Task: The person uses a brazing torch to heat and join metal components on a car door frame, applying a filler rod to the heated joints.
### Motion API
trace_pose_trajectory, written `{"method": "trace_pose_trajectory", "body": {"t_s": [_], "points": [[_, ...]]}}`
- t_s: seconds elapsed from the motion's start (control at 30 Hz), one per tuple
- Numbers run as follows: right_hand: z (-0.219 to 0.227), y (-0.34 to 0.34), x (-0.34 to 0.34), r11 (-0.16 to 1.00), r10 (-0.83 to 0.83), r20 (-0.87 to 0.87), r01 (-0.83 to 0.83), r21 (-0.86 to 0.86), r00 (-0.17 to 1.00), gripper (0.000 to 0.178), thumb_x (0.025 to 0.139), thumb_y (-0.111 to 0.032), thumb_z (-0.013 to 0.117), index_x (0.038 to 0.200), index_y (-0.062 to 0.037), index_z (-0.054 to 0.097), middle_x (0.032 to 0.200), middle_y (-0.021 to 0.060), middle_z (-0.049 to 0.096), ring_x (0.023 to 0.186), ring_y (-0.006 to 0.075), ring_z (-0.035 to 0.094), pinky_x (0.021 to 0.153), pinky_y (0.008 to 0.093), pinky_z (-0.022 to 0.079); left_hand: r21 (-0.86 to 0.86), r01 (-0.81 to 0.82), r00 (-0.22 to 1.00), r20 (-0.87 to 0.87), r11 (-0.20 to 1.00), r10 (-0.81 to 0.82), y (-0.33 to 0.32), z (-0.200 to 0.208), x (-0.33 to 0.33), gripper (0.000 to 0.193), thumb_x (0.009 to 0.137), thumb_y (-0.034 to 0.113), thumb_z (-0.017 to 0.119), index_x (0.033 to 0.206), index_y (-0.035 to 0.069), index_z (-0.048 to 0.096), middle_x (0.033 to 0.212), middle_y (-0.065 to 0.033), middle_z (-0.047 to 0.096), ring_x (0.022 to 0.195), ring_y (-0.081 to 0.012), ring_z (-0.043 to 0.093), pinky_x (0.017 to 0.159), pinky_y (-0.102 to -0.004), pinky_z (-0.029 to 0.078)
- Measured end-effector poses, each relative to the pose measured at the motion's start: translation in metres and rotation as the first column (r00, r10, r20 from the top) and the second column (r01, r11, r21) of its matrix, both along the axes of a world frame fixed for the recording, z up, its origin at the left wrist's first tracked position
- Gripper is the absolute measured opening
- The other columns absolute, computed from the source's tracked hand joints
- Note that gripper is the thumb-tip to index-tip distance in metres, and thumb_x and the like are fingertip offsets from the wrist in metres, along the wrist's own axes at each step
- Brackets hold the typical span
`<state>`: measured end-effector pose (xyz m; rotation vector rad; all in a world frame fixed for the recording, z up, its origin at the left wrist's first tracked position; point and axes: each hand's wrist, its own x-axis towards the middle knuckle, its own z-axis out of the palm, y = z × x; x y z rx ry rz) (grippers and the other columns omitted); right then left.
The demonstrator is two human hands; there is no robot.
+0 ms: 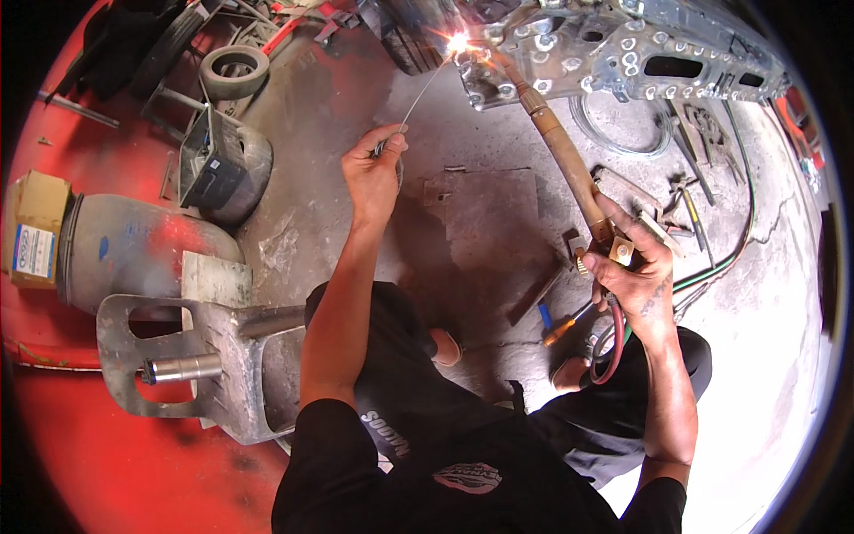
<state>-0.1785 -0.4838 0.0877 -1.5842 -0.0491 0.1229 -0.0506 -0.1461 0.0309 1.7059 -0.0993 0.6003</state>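
Note:
My left hand (374, 169) pinches a thin welding wire (425, 93), whose far end reaches up to a bright glowing spot on a metal car body panel (614, 58). My right hand (636, 276) is wrapped around the valve end of a brass-coloured gas torch (569, 160). The torch slants up and to the left, its narrow tip close to the glow, where orange flame and glare hide the exact contact. Round weld marks and slots cover the grey panel. A red hose (612, 351) and a green hose (703, 278) run from the torch's rear.
A worn plastic chair (258, 356) with a metal cylinder (185, 368) stands at left, near a drum (133, 249) and cardboard box (37, 227). Tyres (234, 71) and a black crate (212, 160) lie behind. Coiled wire (623, 133) and a screwdriver (569, 324) lie on the floor.

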Motion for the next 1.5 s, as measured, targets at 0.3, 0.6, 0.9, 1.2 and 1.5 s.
{"method": "trace_pose_trajectory", "body": {"t_s": [0.3,0.6,0.9,1.2,1.5], "points": [[-0.0023,-0.0009,0.0017,1.0,0.007,0.02,-0.007,-0.013,1.0,0.061,0.085,-0.004,0.08,0.141,-0.0097,0.058,0.09,0.004,0.068,0.06,0.0062,0.058,0.052,0.0209,0.05,0.017,-0.009,1.0,-0.023,1.0,0.009,0.0004,0.0012,-0.0003,0.015,0.095,0.003,0.068,0.108,0.002,0.075,0.083,-0.0004,0.066,0.062,-0.0028,0.045,0.053,-0.021,0.035],[-0.0015,-0.0011,0.0012,1.0,0.012,0.002,-0.012,-0.006,1.0,0.061,0.085,-0.006,0.08,0.141,-0.0111,0.058,0.091,0.0047,0.068,0.058,0.0066,0.058,0.051,0.0213,0.05,0.003,-0.001,0.998,-0.063,1.0,0.002,0.002,0.0008,-0.0005,0.017,0.093,0.007,0.07,0.108,-0.001,0.074,0.09,-0.0041,0.07,0.082,-0.0106,0.063,0.079,-0.0246,0.048],[-0.0036,-0.0008,0.0014,1.0,0.003,0.014,-0.003,-0.008,1.0,0.06,0.085,-0.005,0.079,0.141,-0.01,0.058,0.093,0.0056,0.068,0.06,0.0068,0.059,0.052,0.0215,0.051,0.03,0.001,1.0,0.002,1.0,-0.001,0.0021,-0.0017,0.0021,0.016,0.094,0.003,0.068,0.108,0.001,0.075,0.086,-0.0007,0.068,0.075,-0.007,0.058,0.067,-0.0226,0.044],[0.0019,-0.0012,-0.0004,1.0,0.003,-0.026,-0.003,0.002,1.0,0.054,0.092,-0.016,0.074,0.142,-0.0075,0.057,0.084,0.0055,0.068,0.054,0.0075,0.058,0.05,0.0219,0.05,-0.031,0.01,0.999,-0.044,0.999,-0.011,0.0017,-0.0012,0.0005,0.016,0.095,0.004,0.068,0.109,0.003,0.075,0.08,0.0014,0.065,0.059,-0.001,0.043,0.05,-0.0207,0.032],[-0.0008,-0.002,0.0003,1.0,0.0,-0.033,0.0,0.007,0.999,0.052,0.092,-0.014,0.072,0.142,-0.0081,0.057,0.083,0.0054,0.067,0.054,0.0077,0.059,0.049,0.0218,0.05,-0.094,0.038,0.997,-0.063,0.995,-0.044,-0.0006,0.0,0.0004,0.015,0.095,0.003,0.067,0.108,0.001,0.074,0.078,0.0018,0.064,0.058,-0.0005,0.042,0.049,-0.0209,0.031]]}}
